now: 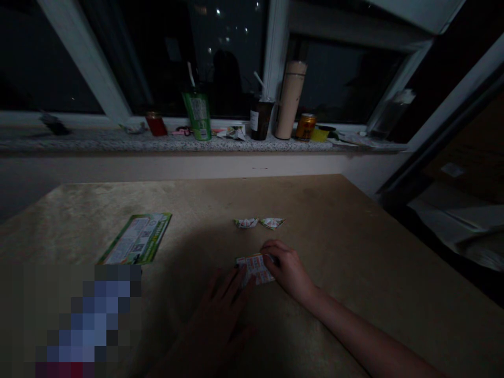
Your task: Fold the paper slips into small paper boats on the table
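Note:
A small printed paper sheet (258, 269) lies on the tan table in front of me. My left hand (222, 310), dark in shadow, rests flat with its fingers spread, the fingertips on the sheet's left part. At the sheet's right edge my right hand (289, 270) has its fingers curled together on the paper; the exact grip is partly hidden. Just beyond the sheet lie two small folded paper pieces (246, 223), side by side, with similar green and white print. Off to the left is a flat green and white printed packet (137, 239).
Along the granite windowsill (228, 147) stand a green cup with a straw (199, 115), a dark drink cup (260, 119), a tall beige bottle (290, 100), a gold can (306, 127) and a red jar (156, 124). A pixelated patch covers the lower left.

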Available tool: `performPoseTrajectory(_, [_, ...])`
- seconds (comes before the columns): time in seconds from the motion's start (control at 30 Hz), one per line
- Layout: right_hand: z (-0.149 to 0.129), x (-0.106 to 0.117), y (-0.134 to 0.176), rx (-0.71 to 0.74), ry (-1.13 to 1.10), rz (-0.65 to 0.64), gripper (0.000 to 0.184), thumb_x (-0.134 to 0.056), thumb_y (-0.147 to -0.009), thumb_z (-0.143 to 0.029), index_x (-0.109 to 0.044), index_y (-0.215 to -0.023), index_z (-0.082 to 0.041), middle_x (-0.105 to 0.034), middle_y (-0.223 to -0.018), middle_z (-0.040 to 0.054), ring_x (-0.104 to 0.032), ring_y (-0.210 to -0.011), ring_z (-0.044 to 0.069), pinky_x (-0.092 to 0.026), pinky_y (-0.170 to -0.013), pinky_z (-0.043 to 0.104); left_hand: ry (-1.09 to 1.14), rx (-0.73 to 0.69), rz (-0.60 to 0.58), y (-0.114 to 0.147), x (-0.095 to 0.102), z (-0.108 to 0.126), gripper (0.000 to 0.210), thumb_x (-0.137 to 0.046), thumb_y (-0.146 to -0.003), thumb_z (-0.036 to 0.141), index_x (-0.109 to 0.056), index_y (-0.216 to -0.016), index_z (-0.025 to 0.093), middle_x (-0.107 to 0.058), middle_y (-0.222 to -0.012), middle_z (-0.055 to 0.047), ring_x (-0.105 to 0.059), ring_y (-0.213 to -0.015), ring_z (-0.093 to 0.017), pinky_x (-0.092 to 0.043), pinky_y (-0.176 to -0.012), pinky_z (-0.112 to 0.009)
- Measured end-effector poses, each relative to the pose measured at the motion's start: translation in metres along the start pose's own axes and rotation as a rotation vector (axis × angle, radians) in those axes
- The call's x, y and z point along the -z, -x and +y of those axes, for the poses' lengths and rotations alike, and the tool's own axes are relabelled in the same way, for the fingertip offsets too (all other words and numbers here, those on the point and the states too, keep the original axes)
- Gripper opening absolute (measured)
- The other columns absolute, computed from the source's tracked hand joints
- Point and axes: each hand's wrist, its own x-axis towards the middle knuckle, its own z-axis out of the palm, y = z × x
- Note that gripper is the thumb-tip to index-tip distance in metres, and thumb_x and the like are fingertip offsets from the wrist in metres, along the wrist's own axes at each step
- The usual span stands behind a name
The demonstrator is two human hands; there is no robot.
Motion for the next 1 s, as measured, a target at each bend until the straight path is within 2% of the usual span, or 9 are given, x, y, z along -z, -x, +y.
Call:
performPoseTrajectory(0.23, [-0.001,0.0,0.0,-0.004,0.005,-0.006,0.019,-0.051,-0.083,-0.007,-0.066,-0.087,-0.018,-0.063,-0.093,0.0065,-0.061,-0.085,0.016,-0.049,-0.078,0.027,-0.022,-0.022,0.033,0.001,0.001,0.001,0.064,-0.047,-0.091,0.046,-0.025,-0.146,0.022,-0.034,-0.148,-0.01,-0.031,-0.133,-0.03,-0.025,-0.107,-0.053])
performPoseTrajectory(0.33, [-0.001,0.0,0.0,-0.005,0.008,-0.007,0.019,-0.051,-0.083,-0.007,-0.066,-0.088,-0.018,-0.063,-0.093,0.0065,-0.061,-0.086,0.016,-0.049,-0.078,0.027,-0.057,-0.031,0.015,-0.003,0.002,0.0,0.062,-0.049,-0.09,0.044,-0.03,-0.144,0.021,-0.04,-0.144,-0.011,-0.038,-0.13,-0.031,-0.029,-0.105,-0.055])
performPoseTrajectory(0.47, [-0.001,0.0,0.001,-0.009,0.008,-0.018,0.02,-0.052,-0.083,-0.006,-0.066,-0.091,-0.017,-0.063,-0.095,0.0067,-0.06,-0.088,0.017,-0.049,-0.08,0.028,-0.156,-0.012,0.029,-0.015,-0.001,-0.002,0.039,-0.041,-0.093,0.019,-0.047,-0.132,0.019,-0.056,-0.13,-0.01,-0.051,-0.119,-0.027,-0.033,-0.103,-0.053])
performPoseTrajectory(0.53, [-0.001,0.001,0.001,-0.012,0.007,-0.023,0.02,-0.052,-0.082,-0.005,-0.065,-0.093,-0.017,-0.063,-0.096,0.0067,-0.06,-0.089,0.017,-0.048,-0.081,0.028,-0.19,-0.023,0.065,-0.019,-0.004,-0.002,0.039,-0.038,-0.09,0.009,-0.052,-0.126,0.018,-0.057,-0.129,-0.01,-0.052,-0.119,-0.026,-0.037,-0.102,-0.047])
performPoseTrajectory(0.67, [-0.002,0.001,0.001,-0.022,0.015,-0.025,0.021,-0.053,-0.082,-0.005,-0.065,-0.094,-0.017,-0.063,-0.096,0.0068,-0.06,-0.089,0.017,-0.048,-0.082,0.028,-0.263,-0.044,0.021,-0.02,-0.006,0.0,0.051,-0.035,-0.081,-0.004,-0.05,-0.127,0.013,-0.057,-0.128,-0.015,-0.054,-0.117,-0.027,-0.046,-0.094,-0.041])
performPoseTrajectory(1.0, [-0.003,0.001,0.001,-0.02,0.003,-0.017,0.017,-0.052,-0.082,-0.005,-0.064,-0.085,-0.017,-0.062,-0.09,0.0058,-0.06,-0.084,0.016,-0.048,-0.077,0.027,-0.259,-0.041,0.035,-0.018,-0.005,-0.001,0.054,-0.037,-0.08,-0.006,-0.05,-0.127,0.016,-0.057,-0.128,-0.013,-0.055,-0.117,-0.025,-0.049,-0.091,-0.038])
